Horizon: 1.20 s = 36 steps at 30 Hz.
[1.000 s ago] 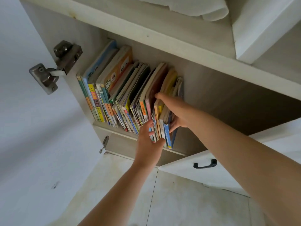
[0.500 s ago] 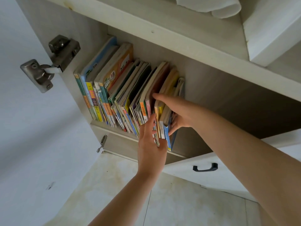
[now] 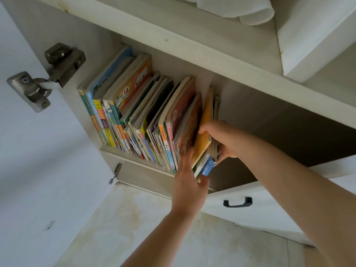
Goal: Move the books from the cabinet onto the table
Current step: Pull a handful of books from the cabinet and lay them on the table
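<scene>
A row of books stands in the open cabinet, on the lower shelf, leaning to the right against each other. They fill the left part of the shelf; the right part is in dark shadow and its back is hard to see.

The right hand grips a small bundle at the right end of the row: the thumb lies on the yellow cover, and the fingers go behind the bundle, where they are hidden. The lower corner of the bundle sticks out over the shelf edge, with a blue spine at the bottom. How many books are in it I cannot tell.

The left hand is below, with its fingers straight and reaching up to the lower edges of the books just left of the bundle. The fingertips are blurred, so the exact contact is not clear.

The cabinet door is open at the left, with a metal hinge. A second door with a black handle is under the right arm. White cloth on the upper shelf is cut off by the frame.
</scene>
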Each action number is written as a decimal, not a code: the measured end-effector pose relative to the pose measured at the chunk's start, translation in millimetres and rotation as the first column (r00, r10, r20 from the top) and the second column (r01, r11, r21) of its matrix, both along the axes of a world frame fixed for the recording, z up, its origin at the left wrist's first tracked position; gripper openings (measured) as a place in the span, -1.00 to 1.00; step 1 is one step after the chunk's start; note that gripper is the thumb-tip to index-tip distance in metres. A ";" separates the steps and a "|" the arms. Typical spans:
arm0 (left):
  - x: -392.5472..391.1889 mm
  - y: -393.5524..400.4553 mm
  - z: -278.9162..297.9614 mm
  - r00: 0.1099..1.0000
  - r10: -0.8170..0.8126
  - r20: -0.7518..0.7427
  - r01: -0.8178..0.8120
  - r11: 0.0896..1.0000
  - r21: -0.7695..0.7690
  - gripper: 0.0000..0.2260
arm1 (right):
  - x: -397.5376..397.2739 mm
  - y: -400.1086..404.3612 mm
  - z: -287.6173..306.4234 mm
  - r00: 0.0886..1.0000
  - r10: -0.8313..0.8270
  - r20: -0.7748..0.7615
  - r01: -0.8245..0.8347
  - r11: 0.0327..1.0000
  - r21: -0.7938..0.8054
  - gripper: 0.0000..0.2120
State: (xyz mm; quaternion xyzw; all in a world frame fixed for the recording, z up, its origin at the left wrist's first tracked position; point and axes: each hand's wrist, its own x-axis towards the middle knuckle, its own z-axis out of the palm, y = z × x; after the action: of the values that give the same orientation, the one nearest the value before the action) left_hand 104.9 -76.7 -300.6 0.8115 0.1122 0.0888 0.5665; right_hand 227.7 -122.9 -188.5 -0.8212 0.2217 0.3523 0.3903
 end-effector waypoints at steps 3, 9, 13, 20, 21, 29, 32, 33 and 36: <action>10.4 -10.7 -8.5 0.995 -0.075 -0.060 0.076 0.997 0.014 -0.32 | 2.5 -2.3 0.9 0.998 0.059 -0.001 -0.059 0.998 -0.037 -0.68; 35.1 -26.1 -26.7 0.990 -0.036 -0.139 0.044 0.997 0.057 -0.11 | 8.0 -9.1 0.3 0.992 0.083 0.099 -0.078 0.996 -0.051 -0.65; 38.6 -30.2 -38.5 0.997 0.024 -0.077 -0.017 0.996 0.092 -0.24 | 6.3 -10.3 -2.9 0.972 0.098 0.213 -0.089 0.995 -0.052 -0.46; 10.4 -19.6 -33.3 0.999 0.009 0.052 -0.020 0.977 0.214 -0.39 | -21.5 -23.0 4.3 0.972 0.057 0.226 -0.065 0.997 0.028 -0.51; 1.4 -15.6 -30.9 0.999 0.000 0.054 -0.013 0.969 0.247 -0.37 | -28.8 -25.1 6.7 0.977 0.037 0.211 -0.050 0.997 0.058 -0.53; -54.7 16.2 -33.9 0.997 -0.069 -0.035 0.077 0.947 0.312 -0.20 | -91.9 -16.2 -1.5 0.964 0.061 0.261 -0.083 0.994 0.076 -0.34; -56.5 15.2 -38.3 0.998 -0.047 -0.044 0.056 0.970 0.238 -0.28 | -97.1 -22.9 -2.9 0.967 0.062 0.247 -0.105 0.981 0.163 -0.31; -57.1 15.7 -40.4 0.999 -0.034 -0.042 0.042 0.973 0.226 -0.35 | -94.7 -27.2 -2.9 0.976 0.047 0.215 -0.090 0.976 0.196 -0.36; -59.6 21.0 -46.9 0.998 -0.026 -0.066 0.036 0.985 0.166 -0.43 | -81.0 -42.9 -6.7 0.988 -0.042 0.149 0.010 0.977 0.213 -0.68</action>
State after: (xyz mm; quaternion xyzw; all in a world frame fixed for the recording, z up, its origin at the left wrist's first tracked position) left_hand 45.3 -55.7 -347.5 0.8602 0.1096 0.0633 0.4940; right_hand 146.6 -165.8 -195.2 -0.7966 0.1632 0.3050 0.4958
